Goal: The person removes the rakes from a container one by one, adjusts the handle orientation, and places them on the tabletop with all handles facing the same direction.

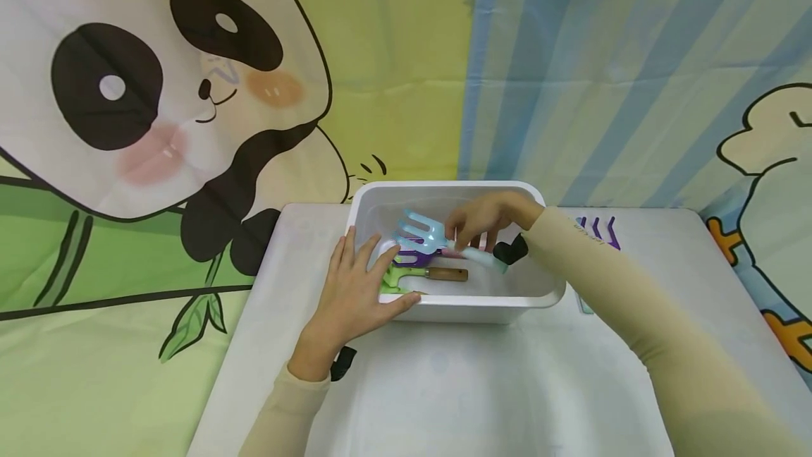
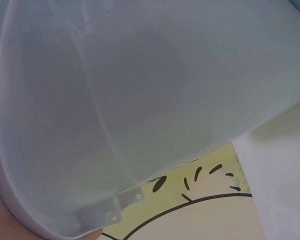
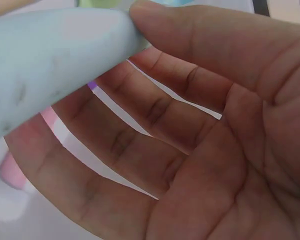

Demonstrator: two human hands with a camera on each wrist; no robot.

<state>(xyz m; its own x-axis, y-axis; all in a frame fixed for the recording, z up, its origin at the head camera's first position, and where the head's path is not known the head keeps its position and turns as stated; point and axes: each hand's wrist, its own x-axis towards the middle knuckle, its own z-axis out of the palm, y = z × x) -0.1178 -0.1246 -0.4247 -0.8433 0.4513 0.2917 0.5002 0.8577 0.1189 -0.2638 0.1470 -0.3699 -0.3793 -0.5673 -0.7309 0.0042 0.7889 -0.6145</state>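
Observation:
My right hand point(image 1: 488, 217) reaches into a white plastic bin point(image 1: 463, 310) and pinches a light blue hand fork point(image 1: 426, 233) near its neck. The fork's tines point left; its pale handle point(image 3: 60, 55) lies between thumb and fingers in the right wrist view. My left hand point(image 1: 357, 295) rests on the bin's front left corner, fingers spread and fairly straight. Under the fork in the bin lie a purple fork-like tool point(image 1: 415, 258) and a green tool with a wooden handle point(image 1: 447, 273). A pink piece point(image 3: 14, 170) shows beyond the right fingers.
The bin stands on a white-covered table point(image 1: 438, 386). To its right, partly behind my right sleeve point(image 1: 609, 288), lie purple tines point(image 1: 612, 233) and a light blue end of something point(image 1: 584, 304). A printed panda backdrop point(image 1: 393, 76) hangs behind.

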